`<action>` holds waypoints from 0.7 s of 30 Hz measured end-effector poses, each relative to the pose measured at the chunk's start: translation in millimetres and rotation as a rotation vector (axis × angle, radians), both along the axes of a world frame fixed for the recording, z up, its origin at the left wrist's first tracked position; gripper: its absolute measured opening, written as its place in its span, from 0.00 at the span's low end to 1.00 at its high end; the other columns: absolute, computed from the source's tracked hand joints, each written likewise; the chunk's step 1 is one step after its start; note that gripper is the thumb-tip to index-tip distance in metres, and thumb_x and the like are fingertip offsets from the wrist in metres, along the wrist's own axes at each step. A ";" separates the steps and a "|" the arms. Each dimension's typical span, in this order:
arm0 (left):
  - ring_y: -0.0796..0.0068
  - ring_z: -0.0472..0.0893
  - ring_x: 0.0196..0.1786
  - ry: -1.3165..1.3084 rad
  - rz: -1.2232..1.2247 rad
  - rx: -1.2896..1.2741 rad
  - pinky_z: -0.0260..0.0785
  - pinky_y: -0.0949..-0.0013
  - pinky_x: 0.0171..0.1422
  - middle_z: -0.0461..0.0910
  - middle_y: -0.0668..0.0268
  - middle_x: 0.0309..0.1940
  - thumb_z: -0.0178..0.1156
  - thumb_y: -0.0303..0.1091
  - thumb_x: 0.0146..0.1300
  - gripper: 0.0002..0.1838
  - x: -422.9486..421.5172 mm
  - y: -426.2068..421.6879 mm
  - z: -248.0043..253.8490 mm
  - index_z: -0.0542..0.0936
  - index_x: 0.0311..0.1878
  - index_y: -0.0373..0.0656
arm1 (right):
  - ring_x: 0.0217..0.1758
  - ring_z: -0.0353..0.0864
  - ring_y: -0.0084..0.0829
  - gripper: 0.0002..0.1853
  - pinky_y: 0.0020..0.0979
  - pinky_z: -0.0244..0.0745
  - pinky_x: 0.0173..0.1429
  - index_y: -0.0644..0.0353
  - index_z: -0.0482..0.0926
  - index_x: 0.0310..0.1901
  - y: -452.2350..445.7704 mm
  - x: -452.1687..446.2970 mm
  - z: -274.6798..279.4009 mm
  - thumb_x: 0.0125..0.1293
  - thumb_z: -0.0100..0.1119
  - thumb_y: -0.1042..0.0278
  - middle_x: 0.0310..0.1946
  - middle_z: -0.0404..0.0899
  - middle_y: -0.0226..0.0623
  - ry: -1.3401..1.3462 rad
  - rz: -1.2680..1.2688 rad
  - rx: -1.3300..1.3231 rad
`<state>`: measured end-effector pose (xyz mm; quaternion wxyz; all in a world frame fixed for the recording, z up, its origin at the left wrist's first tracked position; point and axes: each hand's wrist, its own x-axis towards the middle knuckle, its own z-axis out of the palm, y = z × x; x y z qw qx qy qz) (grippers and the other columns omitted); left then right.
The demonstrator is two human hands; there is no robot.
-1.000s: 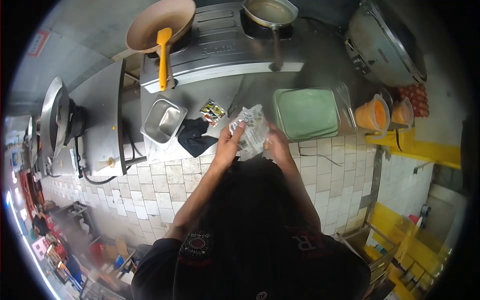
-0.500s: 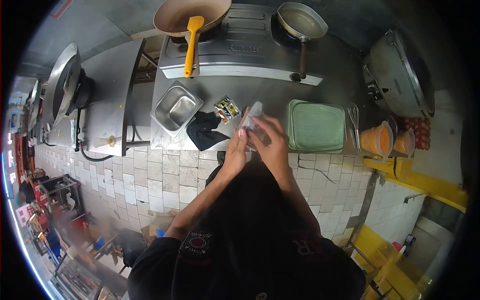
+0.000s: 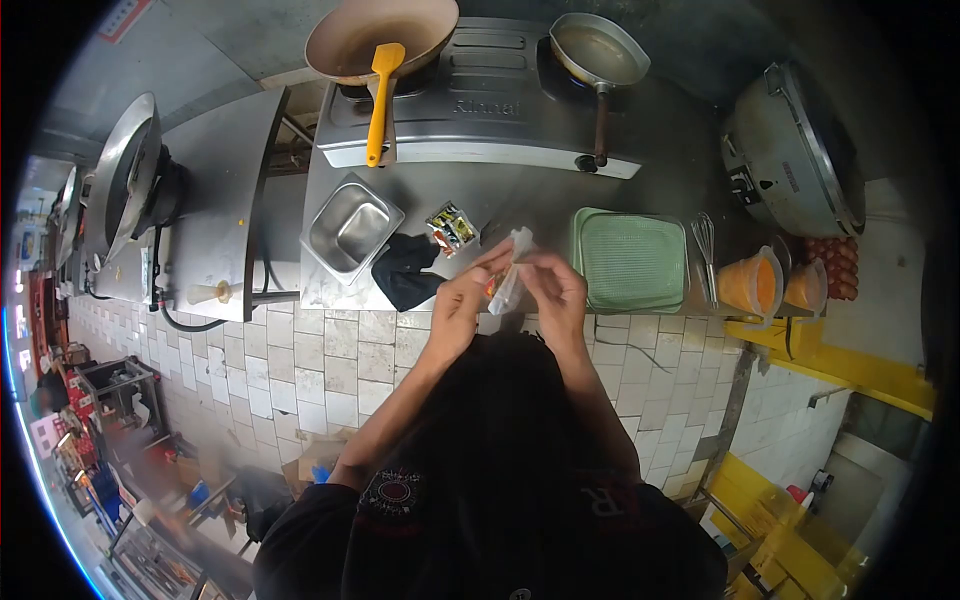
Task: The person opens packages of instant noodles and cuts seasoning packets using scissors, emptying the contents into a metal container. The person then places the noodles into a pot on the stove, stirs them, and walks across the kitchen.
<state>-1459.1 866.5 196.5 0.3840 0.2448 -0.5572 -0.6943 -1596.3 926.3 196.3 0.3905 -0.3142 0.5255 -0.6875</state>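
Observation:
Over the counter's front edge, my left hand (image 3: 462, 304) and my right hand (image 3: 556, 294) pinch a crumpled, whitish see-through plastic wrapper (image 3: 508, 288) between them. A small patch of red and orange shows beside my left fingers; what it belongs to is unclear. Just beyond my left hand, a colourful printed sachet packet (image 3: 452, 229) lies on the steel counter. A black cloth (image 3: 405, 275) is bunched left of it, next to a metal food pan (image 3: 352, 228). To the right of my right hand sits a green mesh-patterned tray (image 3: 630, 262).
A gas stove (image 3: 480, 115) behind carries a wok (image 3: 345, 40) with a yellow spatula (image 3: 380, 105) and a saucepan (image 3: 600, 55). Farther right are a whisk (image 3: 707, 250), orange-filled containers (image 3: 745, 285), eggs (image 3: 835, 265) and a big cooker (image 3: 780, 150).
The wrapper has been turned and now stretches lengthwise between my hands. My left hand has shifted a little left and its fingers have curled; my right fingers have closed onto the wrapper.

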 end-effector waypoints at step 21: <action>0.75 0.75 0.51 0.542 0.283 0.408 0.69 0.72 0.57 0.71 0.65 0.51 0.53 0.25 0.73 0.03 -25.1 8.0 50.3 0.72 0.47 0.39 | 0.42 0.70 0.21 0.11 0.25 0.65 0.49 0.65 0.69 0.46 -7.7 13.2 38.4 0.76 0.51 0.63 0.40 0.73 0.34 -0.341 -0.161 -0.326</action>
